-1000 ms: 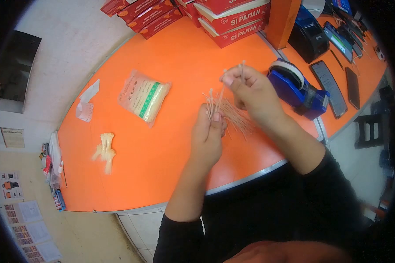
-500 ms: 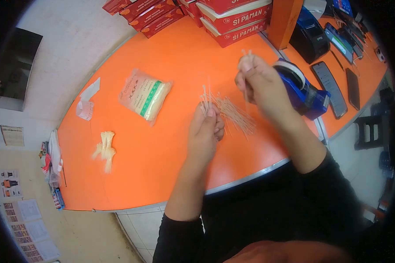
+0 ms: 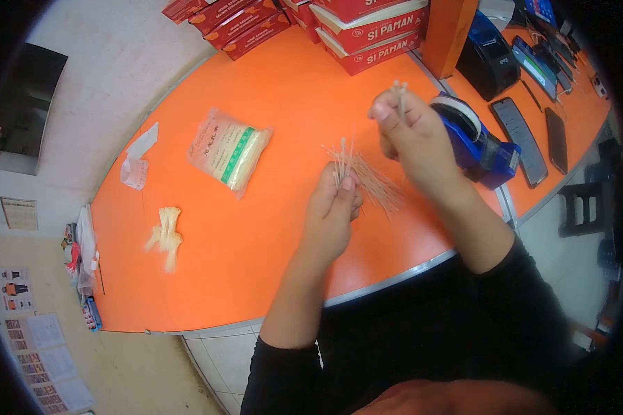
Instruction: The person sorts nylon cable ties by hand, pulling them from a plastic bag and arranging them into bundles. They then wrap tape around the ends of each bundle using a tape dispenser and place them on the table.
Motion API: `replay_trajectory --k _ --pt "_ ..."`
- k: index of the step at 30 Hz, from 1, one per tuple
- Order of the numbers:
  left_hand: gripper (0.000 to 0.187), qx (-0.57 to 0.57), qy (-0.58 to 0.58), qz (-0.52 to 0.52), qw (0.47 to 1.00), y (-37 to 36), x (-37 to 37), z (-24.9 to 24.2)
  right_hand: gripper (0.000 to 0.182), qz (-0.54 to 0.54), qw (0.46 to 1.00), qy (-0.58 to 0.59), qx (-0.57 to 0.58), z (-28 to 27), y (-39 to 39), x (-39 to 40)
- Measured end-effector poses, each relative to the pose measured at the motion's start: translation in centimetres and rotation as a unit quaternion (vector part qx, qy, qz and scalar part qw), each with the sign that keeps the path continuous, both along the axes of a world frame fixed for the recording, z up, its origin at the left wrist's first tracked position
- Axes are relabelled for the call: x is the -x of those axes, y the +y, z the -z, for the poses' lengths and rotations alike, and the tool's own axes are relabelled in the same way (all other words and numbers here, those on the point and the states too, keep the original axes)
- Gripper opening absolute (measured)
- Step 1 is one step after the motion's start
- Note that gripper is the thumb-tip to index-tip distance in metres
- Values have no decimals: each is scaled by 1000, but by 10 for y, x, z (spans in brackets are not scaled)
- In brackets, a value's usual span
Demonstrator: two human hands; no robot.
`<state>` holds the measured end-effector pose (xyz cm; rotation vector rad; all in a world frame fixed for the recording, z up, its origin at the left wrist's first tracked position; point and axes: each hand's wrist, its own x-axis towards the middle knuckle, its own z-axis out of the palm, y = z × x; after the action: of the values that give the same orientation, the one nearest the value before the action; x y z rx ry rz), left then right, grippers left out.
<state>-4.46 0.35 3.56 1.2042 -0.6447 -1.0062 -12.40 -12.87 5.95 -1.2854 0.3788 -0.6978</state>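
Two hands work over an orange table (image 3: 242,270), curved along its far left side and bordered by a metal edge (image 3: 394,278) next to the person's body. Left hand (image 3: 334,207): fingers pinched around a small bunch of thin pale strips (image 3: 343,164), whose tips point away from the person. Right hand (image 3: 419,135): farther from the body, fingers drawn narrowly together on thin strip ends (image 3: 400,93) that project above them. Loose pile (image 3: 379,185) of similar strips: on the table, just right of the left hand. Leftward, a broad stretch of tabletop separates the left hand from the plastic bag (image 3: 228,153) and the pale yellow bundle (image 3: 167,232). Rightward, room is tighter: the blue tape dispenser (image 3: 498,169) stands just beside the right wrist. Red boxes (image 3: 377,45) are stacked beyond both hands.
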Motion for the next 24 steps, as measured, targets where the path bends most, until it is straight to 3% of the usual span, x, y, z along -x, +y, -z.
replay_trajectory --k 3,6,8,9,11,12,14,17,18,19,20,21,22,24 --pt "15 -1 -5 2 1000 0 0 -1 12 44 999 -30 4 -3 -6 1" --pt "15 8 -7 -5 1000 2 -3 0 13 42 998 32 25 -9 -7 2" --pt "15 15 -8 -4 1000 1 -3 0 13 -21 972 157 173 -4 -3 -2" --pt "14 8 -5 -6 1000 1 -1 -1 13 -21 972 157 174 2 0 -5" --pt "14 0 -1 -8 1000 0 0 0 13 -6 982 44 182 16 7 -11" --pt "13 -1 -20 -4 1000 0 -1 0 13 -7 982 44 182 11 6 -9" --pt "12 -3 -40 -3 999 2 -2 1 14 85 994 -20 69 -3 0 -2" --pt "12 -16 -72 -11 997 2 -5 2 14 156 986 -61 28 -11 -14 6" --pt "12 -16 -66 -40 997 2 -8 2 11 172 966 -40 187 -6 -21 4" --pt "12 -16 -61 -68 996 3 -11 2 11 172 966 -40 187 -1 -23 4" --pt "12 -17 -62 -68 996 3 -13 1 10 64 945 137 290 4 -24 4" --pt "12 -8 -52 -91 994 3 -15 0 12 -48 873 308 376 8 -24 4" --pt "12 2 -41 -113 993 3 -15 -1 12 -46 873 309 375 17 -19 0" --pt "13 5 -29 -103 994 4 -16 -1 18 -61 793 425 433 35 -5 -10"
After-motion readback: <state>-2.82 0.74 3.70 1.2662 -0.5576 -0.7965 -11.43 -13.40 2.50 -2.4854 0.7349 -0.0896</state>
